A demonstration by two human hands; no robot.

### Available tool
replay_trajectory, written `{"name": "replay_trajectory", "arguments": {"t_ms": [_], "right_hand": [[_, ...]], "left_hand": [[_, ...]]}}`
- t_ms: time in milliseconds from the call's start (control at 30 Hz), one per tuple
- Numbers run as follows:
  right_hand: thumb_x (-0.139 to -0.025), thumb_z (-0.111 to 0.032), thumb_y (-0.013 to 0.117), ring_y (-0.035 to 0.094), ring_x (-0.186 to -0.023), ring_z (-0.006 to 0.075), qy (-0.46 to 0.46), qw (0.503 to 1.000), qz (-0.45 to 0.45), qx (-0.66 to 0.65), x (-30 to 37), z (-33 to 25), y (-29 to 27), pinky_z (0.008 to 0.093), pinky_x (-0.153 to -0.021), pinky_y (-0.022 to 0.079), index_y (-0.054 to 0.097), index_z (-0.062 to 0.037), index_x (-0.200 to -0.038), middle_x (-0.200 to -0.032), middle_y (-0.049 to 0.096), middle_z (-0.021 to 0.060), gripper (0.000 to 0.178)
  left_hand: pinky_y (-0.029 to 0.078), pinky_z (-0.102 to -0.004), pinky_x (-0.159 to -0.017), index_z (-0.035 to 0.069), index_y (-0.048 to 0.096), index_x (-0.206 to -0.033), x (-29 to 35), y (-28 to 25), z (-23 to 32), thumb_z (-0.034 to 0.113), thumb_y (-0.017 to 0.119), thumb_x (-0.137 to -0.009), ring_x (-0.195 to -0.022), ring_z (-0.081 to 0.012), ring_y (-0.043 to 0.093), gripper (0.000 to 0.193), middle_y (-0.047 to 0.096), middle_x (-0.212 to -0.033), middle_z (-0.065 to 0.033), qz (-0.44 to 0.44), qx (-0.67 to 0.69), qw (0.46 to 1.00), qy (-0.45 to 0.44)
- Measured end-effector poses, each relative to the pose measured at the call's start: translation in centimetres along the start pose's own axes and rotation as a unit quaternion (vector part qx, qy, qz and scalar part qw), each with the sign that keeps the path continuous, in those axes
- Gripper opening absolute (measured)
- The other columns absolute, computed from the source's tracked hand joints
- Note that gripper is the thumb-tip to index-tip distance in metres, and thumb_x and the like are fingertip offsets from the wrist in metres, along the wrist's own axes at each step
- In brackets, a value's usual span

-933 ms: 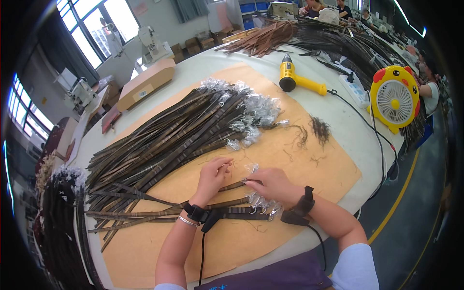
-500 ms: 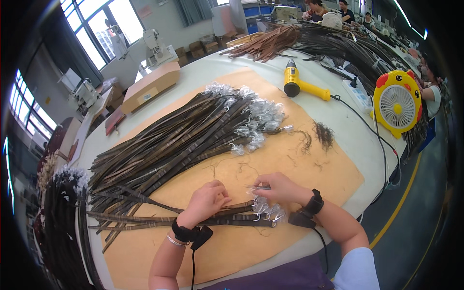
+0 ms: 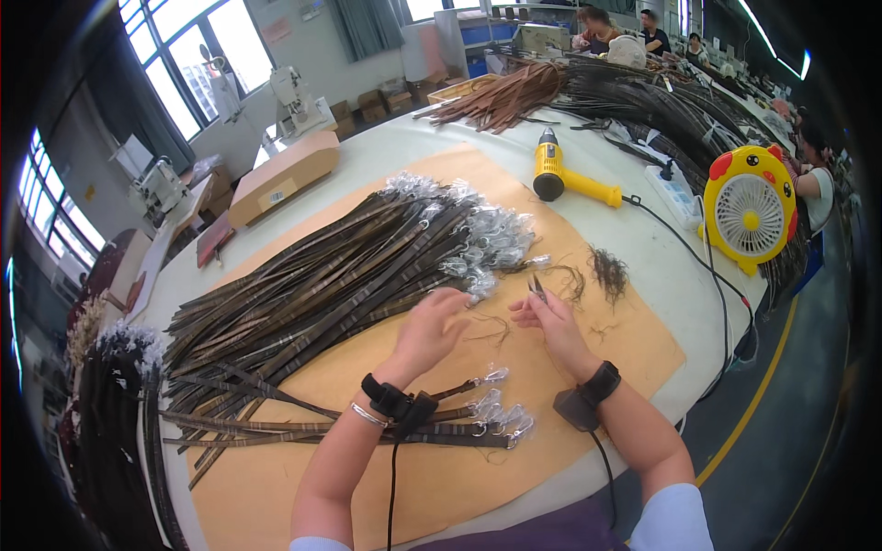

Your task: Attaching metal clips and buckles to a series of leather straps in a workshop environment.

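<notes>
A big fanned pile of dark brown straps (image 3: 312, 285) with plastic-wrapped metal clasps (image 3: 478, 243) lies on a tan sheet (image 3: 276, 477). My left hand (image 3: 432, 331) reaches toward the clasp end of the pile, fingers curled near a strap end. My right hand (image 3: 551, 321) holds small metal snips (image 3: 537, 289) just right of it. A few straps (image 3: 386, 432) lie flat under my left wrist, clasps pointing right. Loose thread clumps (image 3: 606, 271) lie to the right.
A yellow heat gun (image 3: 565, 176) and a power strip (image 3: 675, 188) lie at the back; a yellow desk fan (image 3: 749, 211) stands at right. A cardboard box (image 3: 280, 174) sits back left. More strap piles (image 3: 588, 92) cover the far table, with other people behind.
Both hands have lifted off the near straps and moved up toward the clasp end of the big pile. The near straps stay flat on the sheet.
</notes>
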State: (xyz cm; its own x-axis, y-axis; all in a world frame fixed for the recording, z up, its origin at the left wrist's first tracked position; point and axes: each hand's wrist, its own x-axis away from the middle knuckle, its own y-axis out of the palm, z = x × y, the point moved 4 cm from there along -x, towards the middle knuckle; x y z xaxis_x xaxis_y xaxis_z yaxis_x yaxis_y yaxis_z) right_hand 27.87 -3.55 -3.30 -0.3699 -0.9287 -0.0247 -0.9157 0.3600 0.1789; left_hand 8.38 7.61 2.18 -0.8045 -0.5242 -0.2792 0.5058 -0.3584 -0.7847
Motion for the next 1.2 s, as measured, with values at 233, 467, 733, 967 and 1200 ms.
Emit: {"name": "replay_trajectory", "arguments": {"t_ms": [233,467,733,967,1200], "right_hand": [[-0.107,-0.025,0.047,0.061,-0.110,0.0149,0.098,0.983,-0.125,-0.097,0.2,2.2,3.9,0.0287,-0.096,0.050,0.060,0.0017,-0.114,-0.117,0.065,0.0096,0.031],[-0.108,-0.027,0.045,0.062,-0.102,0.0153,-0.039,0.991,0.124,0.016,-1.2,1.7,-2.3,0.0303,-0.095,0.050,0.060,0.0012,-0.115,-0.108,0.065,0.0089,0.032],[-0.107,-0.025,0.047,0.067,-0.080,0.0175,-0.111,0.968,0.006,0.225,1.0,-1.4,2.0,0.0318,-0.071,0.052,0.061,-0.0013,-0.109,-0.089,0.065,0.0085,0.028],[-0.104,-0.023,0.052,0.066,-0.088,0.0332,-0.197,0.917,-0.046,0.343,2.3,-1.8,4.6,0.0405,-0.076,0.052,0.060,-0.0038,-0.114,-0.097,0.067,0.0163,0.023],[-0.103,-0.022,0.052,0.065,-0.092,0.0359,-0.229,0.892,-0.081,0.380,2.5,-1.4,5.2,0.0439,-0.077,0.052,0.058,-0.0061,-0.117,-0.101,0.067,0.0157,0.022]], "left_hand": [[0.051,-0.0398,-0.077,0.011,0.064,-0.102,2.3,-6.6,-8.4,0.016,0.077,-0.081,-0.091,-0.0266,0.061,0.026,0.062,-0.089,-0.0056,0.136,-0.251,0.942,-0.177],[0.046,-0.0295,-0.070,0.003,0.059,-0.094,4.0,-8.2,-5.2,-0.002,0.063,-0.090,-0.073,-0.0181,0.054,0.008,0.057,-0.084,-0.0059,0.213,-0.053,0.974,-0.059],[0.047,-0.0301,-0.070,0.000,0.062,-0.104,13.8,-8.6,-7.1,0.004,0.063,-0.093,-0.076,-0.0161,0.057,0.012,0.061,-0.083,-0.0060,0.004,0.145,0.971,-0.188],[0.047,-0.0430,-0.090,0.008,0.066,-0.111,11.2,-5.8,-3.3,0.013,0.073,-0.084,-0.107,-0.0333,0.057,0.028,0.064,-0.110,-0.0101,0.073,-0.200,0.973,-0.085],[0.052,-0.0403,-0.078,0.008,0.065,-0.110,5.2,0.6,-0.7,0.014,0.073,-0.084,-0.093,-0.0317,0.063,0.028,0.062,-0.102,-0.0115,0.040,-0.046,0.998,-0.030]]}}
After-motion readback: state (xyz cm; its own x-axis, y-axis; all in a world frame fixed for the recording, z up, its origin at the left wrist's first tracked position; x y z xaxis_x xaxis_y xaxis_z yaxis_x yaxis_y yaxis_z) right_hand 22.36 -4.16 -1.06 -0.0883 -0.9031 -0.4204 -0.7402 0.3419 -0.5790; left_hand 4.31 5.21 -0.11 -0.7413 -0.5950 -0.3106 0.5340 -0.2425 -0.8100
